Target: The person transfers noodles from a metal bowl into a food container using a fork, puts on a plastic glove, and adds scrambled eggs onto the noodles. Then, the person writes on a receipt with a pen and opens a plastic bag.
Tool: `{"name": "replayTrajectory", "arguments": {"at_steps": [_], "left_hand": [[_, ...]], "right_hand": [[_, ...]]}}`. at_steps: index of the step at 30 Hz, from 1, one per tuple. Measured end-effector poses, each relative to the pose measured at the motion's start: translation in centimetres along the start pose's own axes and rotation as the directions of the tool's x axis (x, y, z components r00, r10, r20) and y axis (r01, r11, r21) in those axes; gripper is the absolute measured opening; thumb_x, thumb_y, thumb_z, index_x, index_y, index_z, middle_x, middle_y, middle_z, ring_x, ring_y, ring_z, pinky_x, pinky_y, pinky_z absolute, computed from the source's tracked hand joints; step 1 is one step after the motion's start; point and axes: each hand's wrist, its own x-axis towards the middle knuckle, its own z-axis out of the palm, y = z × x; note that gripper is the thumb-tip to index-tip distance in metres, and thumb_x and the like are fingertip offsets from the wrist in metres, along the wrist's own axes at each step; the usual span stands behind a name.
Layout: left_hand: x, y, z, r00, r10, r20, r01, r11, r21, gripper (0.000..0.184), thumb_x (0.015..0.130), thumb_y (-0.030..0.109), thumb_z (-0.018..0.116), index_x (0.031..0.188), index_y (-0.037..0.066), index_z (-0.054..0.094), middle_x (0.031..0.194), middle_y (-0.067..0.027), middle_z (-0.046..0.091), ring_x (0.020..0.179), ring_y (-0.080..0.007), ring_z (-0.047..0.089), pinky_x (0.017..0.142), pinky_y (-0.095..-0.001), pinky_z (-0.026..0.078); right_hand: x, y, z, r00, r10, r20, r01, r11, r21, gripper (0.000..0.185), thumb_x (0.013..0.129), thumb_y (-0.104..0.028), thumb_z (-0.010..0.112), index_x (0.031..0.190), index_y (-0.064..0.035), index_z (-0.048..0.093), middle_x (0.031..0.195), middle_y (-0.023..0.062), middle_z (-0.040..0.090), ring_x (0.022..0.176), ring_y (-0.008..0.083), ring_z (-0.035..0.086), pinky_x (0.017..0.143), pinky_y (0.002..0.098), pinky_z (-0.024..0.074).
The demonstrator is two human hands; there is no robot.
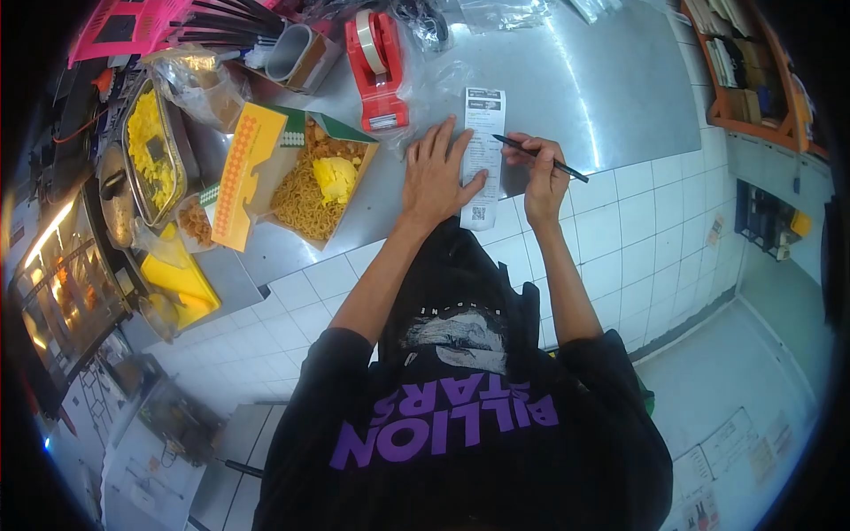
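Note:
A long printed receipt (481, 164) lies on the steel table, its lower end hanging past the front edge. My left hand (436, 173) rests flat at the receipt's left side, fingers spread, the thumb reaching onto the paper. Over the receipt's right side, my right hand (538, 168) grips a black pen (567, 168), its tip touching or just above the upper part of the print. To the left of my left hand stands an open box of noodles (305, 199) with yellow egg on top.
A red tape dispenser (379, 75) stands behind my left hand. Farther left are a metal tray of yellow food (149, 146), a yellow cloth (181, 279) and a plastic bag (199, 84). An orange shelf (753, 80) is at the right.

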Motion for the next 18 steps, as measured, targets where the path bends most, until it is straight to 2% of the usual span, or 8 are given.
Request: {"name": "replayTrajectory", "arguments": {"at_steps": [4,6,7,9,10,12,14,18], "left_hand": [[0.1,0.0,0.0,1.000,-0.003,-0.007,0.003,1.000,0.011,0.062,0.075,0.039,0.067,0.126,0.006,0.051,0.138,-0.0159,0.040,0.124,-0.0321,0.038,0.100,-0.0464,0.029],[0.2,-0.1,0.1,1.000,-0.004,-0.014,0.004,1.000,0.014,0.062,0.075,0.039,0.068,0.125,0.007,0.051,0.138,-0.0157,0.040,0.124,-0.0318,0.038,0.100,-0.0461,0.030],[0.1,-0.1,0.1,1.000,0.001,-0.020,0.000,1.000,0.018,0.062,0.075,0.039,0.068,0.125,0.007,0.051,0.137,-0.0155,0.041,0.124,-0.0316,0.038,0.099,-0.0458,0.030],[0.2,-0.1,0.1,1.000,-0.004,-0.021,0.004,1.000,0.017,0.062,0.075,0.039,0.068,0.125,0.007,0.051,0.137,-0.0153,0.041,0.124,-0.0314,0.038,0.099,-0.0457,0.030],[0.1,-0.1,0.1,1.000,-0.004,-0.019,0.004,1.000,0.016,0.062,0.074,0.039,0.069,0.124,0.007,0.051,0.136,-0.0151,0.041,0.123,-0.0312,0.039,0.099,-0.0455,0.030],[0.1,-0.1,0.2,1.000,-0.024,-0.010,0.024,1.000,-0.004,0.063,0.073,0.039,0.069,0.125,0.009,0.051,0.138,-0.0136,0.040,0.124,-0.0316,0.037,0.100,-0.0467,0.029],[0.1,-0.1,0.3,0.999,-0.042,0.001,0.042,0.999,-0.025,0.064,0.072,0.039,0.070,0.126,0.012,0.051,0.139,-0.0120,0.039,0.125,-0.0320,0.036,0.101,-0.0479,0.028],[0.2,-0.1,0.1,1.000,-0.007,-0.013,0.007,1.000,0.020,0.062,0.074,0.039,0.069,0.124,0.007,0.051,0.136,-0.0149,0.041,0.123,-0.0314,0.039,0.099,-0.0461,0.030]], "right_hand": [[0.4,0.6,0.7,0.999,0.038,-0.006,-0.037,0.993,0.112,0.029,0.099,-0.028,0.045,0.096,0.0000,0.048,0.103,0.0190,0.060,0.088,0.0225,0.062,0.081,0.0347,0.0498],[0.5,0.9,1.3,0.997,-0.033,-0.067,0.038,0.997,0.063,0.011,0.093,-0.010,0.055,0.092,-0.0021,0.048,0.098,0.0152,0.062,0.083,0.0195,0.061,0.075,0.0302,0.0492],[0.4,1.0,1.1,0.998,-0.027,-0.063,0.031,0.998,0.062,0.011,0.093,-0.010,0.055,0.092,-0.0021,0.048,0.098,0.0152,0.062,0.083,0.0195,0.061,0.075,0.0302,0.0492],[0.5,1.3,0.7,0.999,-0.010,-0.048,0.003,0.991,-0.133,0.018,0.081,0.004,0.063,0.084,-0.0037,0.047,0.093,0.0100,0.060,0.078,0.0138,0.057,0.069,0.0252,0.0467],[0.6,1.6,0.3,0.999,-0.007,-0.044,0.001,0.991,-0.133,0.018,0.081,0.004,0.063,0.084,-0.0037,0.047,0.093,0.0100,0.060,0.078,0.0138,0.057,0.069,0.0252,0.0467],[0.7,2.1,-0.2,0.967,-0.235,0.097,0.255,0.901,-0.352,0.019,0.074,0.005,0.064,0.075,-0.0045,0.048,0.081,0.0047,0.056,0.070,0.0090,0.052,0.061,0.0227,0.0436],[0.4,2.1,-0.4,0.976,-0.178,0.128,0.212,0.915,-0.343,0.019,0.072,0.005,0.064,0.072,-0.0047,0.047,0.076,0.0035,0.054,0.066,0.0081,0.050,0.058,0.0228,0.0422],[0.3,1.3,-0.4,0.978,-0.026,0.207,0.101,0.929,-0.357,0.019,0.070,0.003,0.063,0.068,-0.0051,0.046,0.064,0.0012,0.049,0.058,0.0068,0.047,0.051,0.0231,0.0397]]}}
